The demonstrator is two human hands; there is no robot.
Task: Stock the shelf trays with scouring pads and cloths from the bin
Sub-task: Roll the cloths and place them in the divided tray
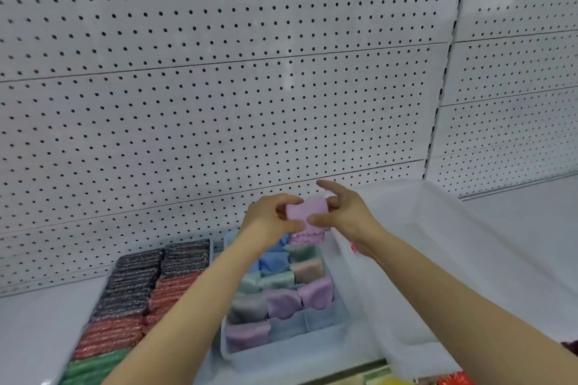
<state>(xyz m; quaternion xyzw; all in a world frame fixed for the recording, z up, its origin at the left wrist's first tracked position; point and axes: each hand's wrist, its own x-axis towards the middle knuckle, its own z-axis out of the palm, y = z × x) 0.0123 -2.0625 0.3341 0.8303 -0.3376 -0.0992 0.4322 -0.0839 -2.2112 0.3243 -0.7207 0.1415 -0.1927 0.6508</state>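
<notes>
A folded pink cloth (308, 216) is held in the air above the far end of the cloth tray (283, 350), pinched from both sides. The left hand (271, 218) has thumb and fingers curled on the cloth's left edge; the right hand (342, 212) pinches the right edge, index finger raised free.

The cloth's long axis runs roughly up-down, its scalloped lower edge hanging just over the tray's back compartments. The tray lies directly below and toward the body from the grip. Blue, green and lilac cloths are seen in the dividers; open slots appear at the near right.

Both hands are equally near; the left wrist lies over the tray. Judged next: the cloth lowered, long axis kept upright.

Scouring pads (140, 287) are stacked in rows left of the tray. The clear bin (416, 275) stands just right.
</notes>
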